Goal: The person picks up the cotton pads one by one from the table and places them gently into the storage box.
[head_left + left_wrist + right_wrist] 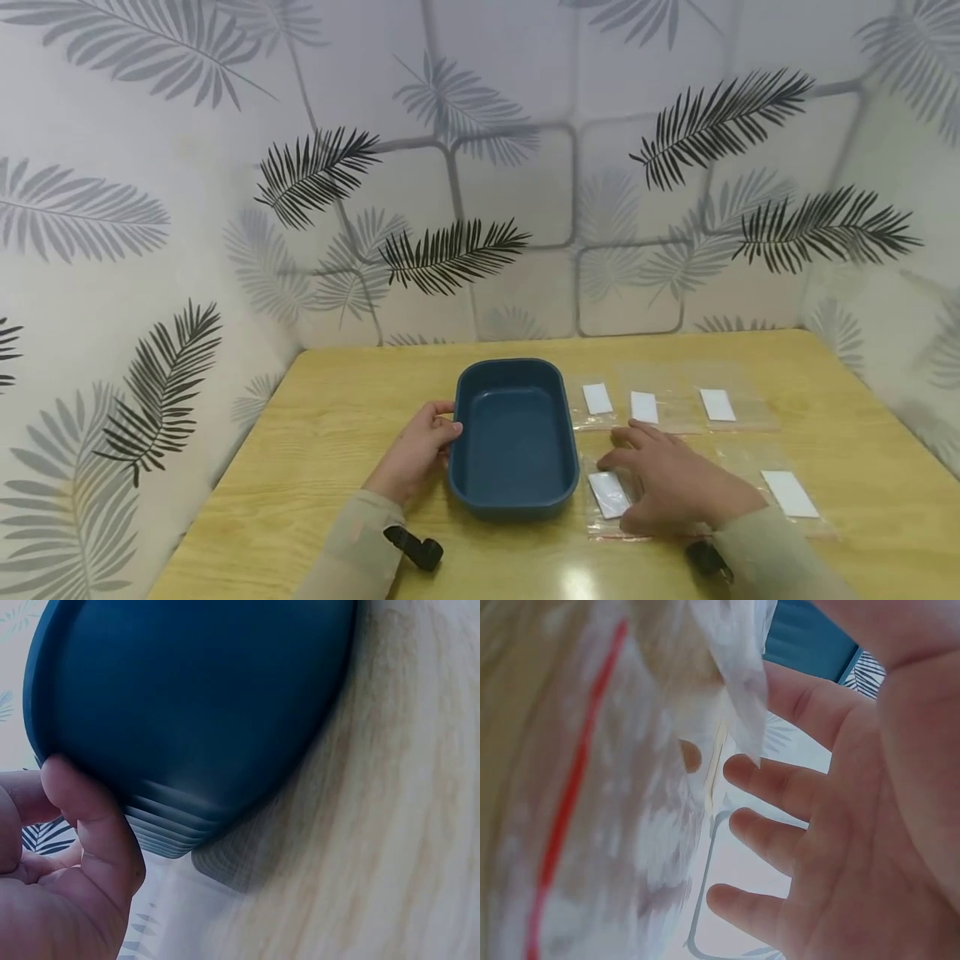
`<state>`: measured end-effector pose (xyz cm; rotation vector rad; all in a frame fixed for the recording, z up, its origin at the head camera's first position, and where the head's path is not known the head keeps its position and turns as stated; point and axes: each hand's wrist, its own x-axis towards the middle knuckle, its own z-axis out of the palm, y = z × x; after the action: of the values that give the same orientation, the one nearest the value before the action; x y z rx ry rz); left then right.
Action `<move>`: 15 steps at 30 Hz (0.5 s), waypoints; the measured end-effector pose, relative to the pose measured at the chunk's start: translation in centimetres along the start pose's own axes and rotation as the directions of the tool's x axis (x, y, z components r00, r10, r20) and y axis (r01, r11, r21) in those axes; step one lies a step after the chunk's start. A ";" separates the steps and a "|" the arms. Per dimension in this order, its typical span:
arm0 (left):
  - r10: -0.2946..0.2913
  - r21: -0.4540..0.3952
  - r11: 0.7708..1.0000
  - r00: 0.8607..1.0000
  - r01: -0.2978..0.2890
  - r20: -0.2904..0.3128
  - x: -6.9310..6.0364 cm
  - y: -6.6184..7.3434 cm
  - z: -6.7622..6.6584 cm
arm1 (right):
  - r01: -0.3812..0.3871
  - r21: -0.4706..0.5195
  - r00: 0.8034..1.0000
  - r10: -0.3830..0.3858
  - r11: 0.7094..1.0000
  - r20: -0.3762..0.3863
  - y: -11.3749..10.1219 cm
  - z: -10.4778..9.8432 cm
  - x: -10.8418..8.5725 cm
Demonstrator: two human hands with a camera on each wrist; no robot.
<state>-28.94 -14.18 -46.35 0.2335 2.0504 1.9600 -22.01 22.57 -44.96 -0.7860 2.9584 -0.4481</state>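
Note:
A dark blue rectangular plastic basin with rounded corners stands on the table, nothing inside it. My left hand pinches its left rim, thumb on the near side in the left wrist view and fingers behind. To the right of the basin lies a clear zip bag with a white card in it. Over this bag is my right hand, fingers spread and slightly bent. In the right wrist view, the index fingertip is partly hidden behind raised clear plastic; whether it touches is unclear. A red zip line runs along the bag.
Several similar bags lie flat to the right: a back row with white cards, and another card beyond my right hand. The wooden table meets a leaf-patterned wall covering at its back edge.

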 end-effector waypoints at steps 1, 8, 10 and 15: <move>-0.005 0.001 1.000 1.000 0.005 0.001 0.0 0.0 0.0 | 0.005 0.005 1.000 -0.005 1.000 -0.002 0.0 0.0 0.0; -0.011 0.007 1.000 1.000 0.011 -0.004 -0.3 -0.1 0.0 | 0.041 0.009 0.999 -0.041 0.999 -0.010 -0.3 0.4 0.0; -0.004 0.012 1.000 1.000 0.004 0.001 -0.3 0.0 0.0 | 0.047 -0.010 0.999 -0.047 0.999 -0.025 -0.3 0.5 0.1; -0.002 0.010 1.000 1.000 0.002 0.003 -0.1 0.2 0.0 | 0.055 -0.063 0.997 -0.058 0.996 -0.057 -0.3 0.3 0.3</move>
<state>-28.92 -14.22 -46.10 0.2370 2.0582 1.9476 -22.06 22.14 -45.14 -0.8801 3.0241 -0.3912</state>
